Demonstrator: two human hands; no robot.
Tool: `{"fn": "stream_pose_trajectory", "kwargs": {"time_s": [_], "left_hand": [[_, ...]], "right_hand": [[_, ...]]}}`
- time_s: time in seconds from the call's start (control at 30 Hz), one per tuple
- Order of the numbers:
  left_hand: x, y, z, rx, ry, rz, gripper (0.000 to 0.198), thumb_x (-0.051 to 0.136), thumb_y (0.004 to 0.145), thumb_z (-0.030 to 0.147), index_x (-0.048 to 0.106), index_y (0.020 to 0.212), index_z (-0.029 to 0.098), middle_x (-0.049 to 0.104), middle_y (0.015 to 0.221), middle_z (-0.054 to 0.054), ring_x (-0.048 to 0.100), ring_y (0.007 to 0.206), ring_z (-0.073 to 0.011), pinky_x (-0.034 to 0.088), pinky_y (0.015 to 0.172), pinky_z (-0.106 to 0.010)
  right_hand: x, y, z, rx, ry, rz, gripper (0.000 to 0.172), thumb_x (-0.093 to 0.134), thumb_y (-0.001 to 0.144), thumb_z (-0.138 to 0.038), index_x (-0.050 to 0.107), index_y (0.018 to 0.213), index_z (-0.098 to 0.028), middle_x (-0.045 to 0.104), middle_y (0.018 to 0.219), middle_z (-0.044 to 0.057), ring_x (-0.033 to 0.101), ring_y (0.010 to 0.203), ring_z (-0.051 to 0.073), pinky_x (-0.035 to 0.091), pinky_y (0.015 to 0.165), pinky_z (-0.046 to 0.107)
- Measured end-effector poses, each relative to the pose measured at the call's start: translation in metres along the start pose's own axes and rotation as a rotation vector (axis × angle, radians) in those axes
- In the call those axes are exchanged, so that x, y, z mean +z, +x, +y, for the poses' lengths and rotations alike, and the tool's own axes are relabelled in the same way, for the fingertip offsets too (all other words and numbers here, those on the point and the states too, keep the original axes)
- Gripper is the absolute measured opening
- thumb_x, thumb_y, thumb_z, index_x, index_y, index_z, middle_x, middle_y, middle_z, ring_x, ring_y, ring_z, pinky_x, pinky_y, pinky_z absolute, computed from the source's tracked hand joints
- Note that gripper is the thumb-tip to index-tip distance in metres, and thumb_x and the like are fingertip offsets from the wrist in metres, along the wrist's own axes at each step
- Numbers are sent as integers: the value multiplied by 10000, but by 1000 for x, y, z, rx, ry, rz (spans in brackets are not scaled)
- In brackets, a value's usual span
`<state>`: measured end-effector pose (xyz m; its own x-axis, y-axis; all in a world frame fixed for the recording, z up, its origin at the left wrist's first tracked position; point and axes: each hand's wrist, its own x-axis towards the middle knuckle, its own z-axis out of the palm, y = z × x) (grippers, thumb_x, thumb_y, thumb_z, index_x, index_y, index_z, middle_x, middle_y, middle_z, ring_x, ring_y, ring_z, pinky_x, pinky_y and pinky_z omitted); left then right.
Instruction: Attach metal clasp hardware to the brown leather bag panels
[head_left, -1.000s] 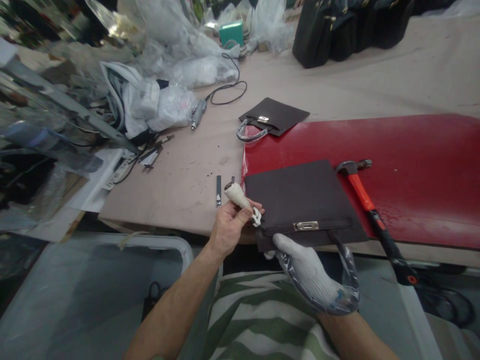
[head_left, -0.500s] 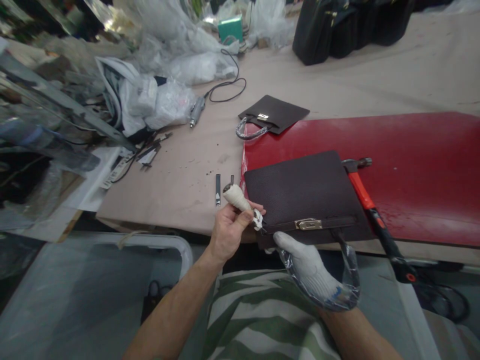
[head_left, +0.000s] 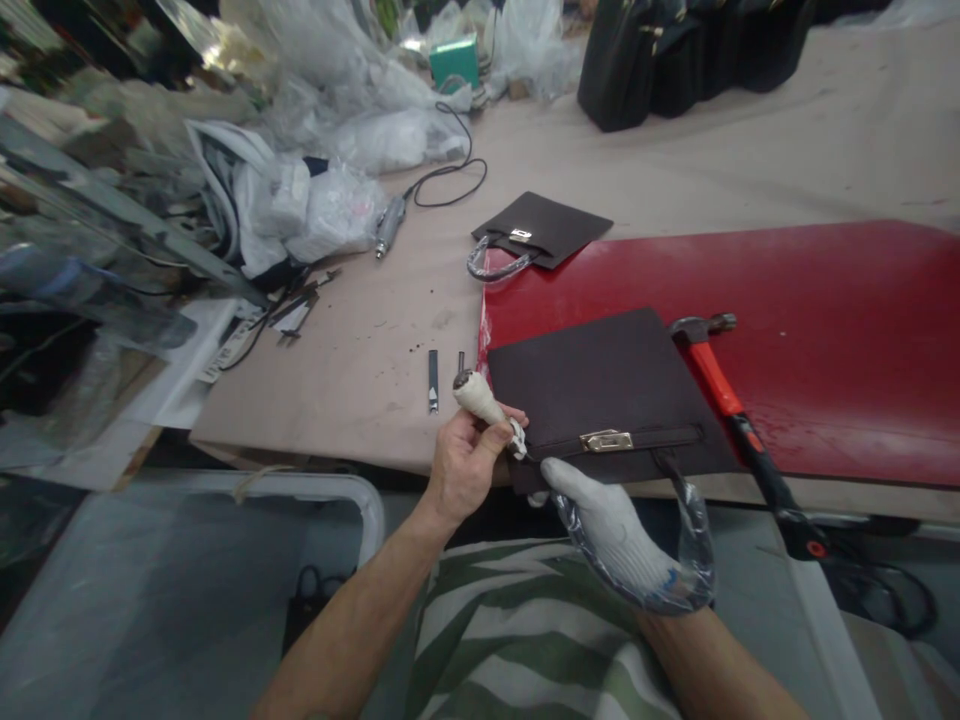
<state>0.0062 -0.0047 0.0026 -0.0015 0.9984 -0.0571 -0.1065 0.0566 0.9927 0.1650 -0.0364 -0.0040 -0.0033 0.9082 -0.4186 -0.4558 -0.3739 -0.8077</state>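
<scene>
My left hand (head_left: pixel 466 462) is closed around an awl (head_left: pixel 478 398), its thick handle wrapped in white. The awl's thin tip meets the left end of the strap on a dark brown leather bag panel (head_left: pixel 585 375). In a white glove, my right hand (head_left: pixel 604 510) pinches the panel's near edge, thumb on top and the other fingers mostly hidden beneath. That hand passes through the panel's plastic-wrapped handle (head_left: pixel 697 540). A gold clasp (head_left: pixel 606 441) sits on the strap, right of both hands.
Right of the panel lies a hammer (head_left: pixel 720 385) on a red sheet (head_left: pixel 825 330). A small blade-like tool (head_left: pixel 433 380) and a thin metal rod (head_left: pixel 461 360) lie to the left. Farther back are a second bag panel (head_left: pixel 551 225), a corded tool (head_left: pixel 390 228) and black bags (head_left: pixel 690 65).
The awl and my left hand have shifted slightly right, toward the gloved thumb. Both hands keep their holds, and the whole view has moved a little.
</scene>
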Motion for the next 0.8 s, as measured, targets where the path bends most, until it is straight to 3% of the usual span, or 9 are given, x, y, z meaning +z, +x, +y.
{"fn": "stream_pose_trajectory", "kwargs": {"time_s": [0.13, 0.27, 0.37, 0.5, 0.7, 0.8], "left_hand": [[2, 2, -1, 15, 23, -6, 433, 760, 880, 548, 734, 1006, 135, 789, 964, -123, 742, 861, -217, 574, 781, -284], [2, 4, -9, -1, 29, 13, 425, 764, 880, 530, 725, 1016, 130, 785, 979, -127, 751, 893, -226, 584, 807, -294], [3, 4, -12, -46, -15, 15, 444, 790, 846, 550, 714, 968, 130, 786, 941, -123, 770, 881, -244, 601, 789, -309], [4, 4, -10, -65, -79, 43, 454, 810, 822, 556, 705, 946, 132, 787, 909, -113, 781, 864, -250, 613, 790, -317], [2, 4, -9, -46, -101, 48, 441, 815, 828, 539, 709, 950, 129, 785, 916, -111, 783, 863, -246, 617, 805, -322], [0, 3, -10, -40, -119, 44, 426, 798, 850, 533, 710, 967, 132, 785, 923, -110, 782, 874, -245, 612, 798, -313]], "right_hand": [[1, 3, -6, -33, -12, -68, 306, 857, 737, -320, 776, 1028, -269, 742, 817, 19, 678, 1030, 264, 495, 1070, 433], [-4, 3, -13, 122, 26, -146, 286, 874, 699, -377, 766, 917, -226, 724, 778, 20, 655, 721, 214, 570, 799, 385], [-9, 0, -20, 234, -66, -204, 285, 888, 673, -401, 737, 769, -180, 696, 711, 38, 605, 605, 183, 529, 652, 342], [-17, -1, -19, 241, -146, -223, 247, 846, 731, -397, 723, 711, -184, 672, 663, 36, 594, 613, 188, 509, 660, 343], [-26, 0, -6, 190, -120, -242, 157, 811, 756, -348, 752, 737, -204, 716, 729, 40, 641, 730, 224, 530, 799, 374], [-23, 0, -9, 175, -122, -259, 157, 781, 763, -336, 760, 758, -181, 719, 729, 47, 631, 689, 208, 524, 748, 350]]}}
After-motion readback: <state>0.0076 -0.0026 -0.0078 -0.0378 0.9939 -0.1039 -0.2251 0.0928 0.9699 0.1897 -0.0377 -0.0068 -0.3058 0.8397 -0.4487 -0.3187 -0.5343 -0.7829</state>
